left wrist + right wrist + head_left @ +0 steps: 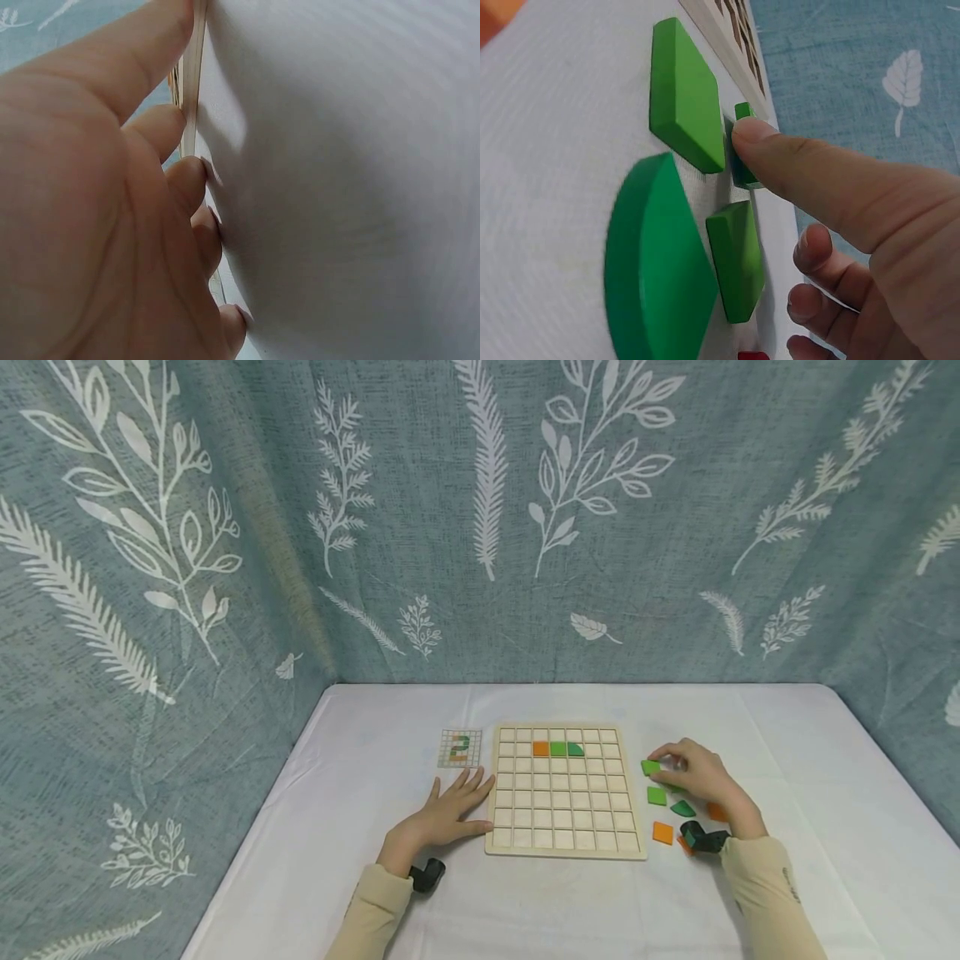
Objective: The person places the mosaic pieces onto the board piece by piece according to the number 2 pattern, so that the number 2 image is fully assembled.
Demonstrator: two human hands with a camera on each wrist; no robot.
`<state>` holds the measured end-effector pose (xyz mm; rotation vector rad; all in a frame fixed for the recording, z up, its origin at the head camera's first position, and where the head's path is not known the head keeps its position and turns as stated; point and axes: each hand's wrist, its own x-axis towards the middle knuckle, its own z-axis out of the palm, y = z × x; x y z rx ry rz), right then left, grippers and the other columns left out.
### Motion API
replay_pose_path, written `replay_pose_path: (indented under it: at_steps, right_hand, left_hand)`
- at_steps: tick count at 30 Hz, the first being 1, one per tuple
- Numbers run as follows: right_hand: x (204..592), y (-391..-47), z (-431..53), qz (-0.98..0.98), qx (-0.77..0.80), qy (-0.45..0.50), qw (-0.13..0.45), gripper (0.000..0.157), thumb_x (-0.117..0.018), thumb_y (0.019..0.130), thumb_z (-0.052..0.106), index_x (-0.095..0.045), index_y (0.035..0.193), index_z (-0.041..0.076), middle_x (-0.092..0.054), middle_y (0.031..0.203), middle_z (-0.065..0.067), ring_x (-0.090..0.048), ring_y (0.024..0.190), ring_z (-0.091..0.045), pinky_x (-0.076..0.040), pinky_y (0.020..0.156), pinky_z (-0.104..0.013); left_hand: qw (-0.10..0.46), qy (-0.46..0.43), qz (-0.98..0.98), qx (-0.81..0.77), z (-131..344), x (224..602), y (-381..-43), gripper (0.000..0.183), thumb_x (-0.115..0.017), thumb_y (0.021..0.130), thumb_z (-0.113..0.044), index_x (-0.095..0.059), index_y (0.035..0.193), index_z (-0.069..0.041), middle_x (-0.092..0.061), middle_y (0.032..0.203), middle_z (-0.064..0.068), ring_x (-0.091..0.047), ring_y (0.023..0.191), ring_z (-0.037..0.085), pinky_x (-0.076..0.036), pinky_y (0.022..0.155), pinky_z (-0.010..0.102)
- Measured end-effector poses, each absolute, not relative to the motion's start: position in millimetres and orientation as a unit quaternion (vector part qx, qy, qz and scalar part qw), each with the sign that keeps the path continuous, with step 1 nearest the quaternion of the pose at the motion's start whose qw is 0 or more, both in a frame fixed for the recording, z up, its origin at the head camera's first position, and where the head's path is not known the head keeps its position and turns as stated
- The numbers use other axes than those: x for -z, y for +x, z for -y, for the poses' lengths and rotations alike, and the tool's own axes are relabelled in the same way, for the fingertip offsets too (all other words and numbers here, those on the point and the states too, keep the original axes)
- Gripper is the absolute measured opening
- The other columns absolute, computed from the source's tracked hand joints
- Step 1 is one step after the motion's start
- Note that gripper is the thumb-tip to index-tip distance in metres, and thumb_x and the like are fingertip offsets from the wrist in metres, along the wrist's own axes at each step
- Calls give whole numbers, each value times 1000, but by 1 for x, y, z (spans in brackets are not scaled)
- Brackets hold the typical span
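My right hand (697,770) pinches a light green square tile (650,767) between thumb and fingers, to the right of the wooden grid board (558,802). In the right wrist view, the thumb covers part of that tile. Close by lie another green square (657,796), a dark green rounded tile (682,808) and a green tile (736,262) partly under the hand. My left hand (446,817) rests with spread fingers against the board's left edge. One board row holds an orange square (541,749), a green square (558,749) and a dark green curved-corner tile (575,749).
A small pattern card (460,749) with a figure like a 2 lies left of the board. Orange tiles (662,832) lie near the right wrist, some partly hidden by the wrist camera (703,837). White cloth (570,906) covers the table; a patterned curtain (420,527) hangs behind.
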<state>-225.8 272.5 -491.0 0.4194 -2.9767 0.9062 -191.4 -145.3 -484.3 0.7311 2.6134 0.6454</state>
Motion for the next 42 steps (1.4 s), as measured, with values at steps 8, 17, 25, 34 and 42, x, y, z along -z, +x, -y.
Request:
replay_pose_path:
  at_steps: [8,17,25,34,42]
  right_hand:
    - [491,-225,-267,947,-294,128,5,27,-73,80,25,-69,102,10,-50,76,-1,-39,66,-14,-32,57,-27]
    - [486,-224,-258,939,-314,143,7,25,-70,84,23,-67,105,10,-54,83,-4,-42,66,-14,-36,56,-28]
    - [487,-227,-246,932,-339,123,-9,27,-71,83,24,-67,106,11,-53,79,-2,-38,58,-12,-33,49,-24]
    - [484,-233,-232,927,-346,143,-10,26,-71,83,22,-67,105,10,-55,79,-1,-37,56,-12,-31,50,-25]
    - [485,-235,-222,923,-347,166,-2,26,-72,82,22,-67,104,9,-56,78,0,-38,58,-11,-32,50,-23]
  left_hand:
    - [178,257,-923,-225,146,486,-192,72,-53,91,-44,-21,149,-16,-13,155,12,-4,143,33,7,107,65]
    - [177,259,-922,-226,145,486,-192,74,-53,91,-46,-19,149,-18,-11,155,10,-2,143,31,7,108,64]
    - [174,255,-924,-226,145,490,-194,73,-54,90,-47,-20,149,-19,-13,155,9,-3,143,31,7,108,64]
    - [174,253,-925,-225,147,492,-193,74,-54,90,-47,-20,149,-19,-12,155,9,-2,143,30,8,108,64]
    - [161,268,-918,-244,149,492,-190,75,-51,90,-50,-20,149,-17,-12,155,13,-2,143,32,11,107,64]
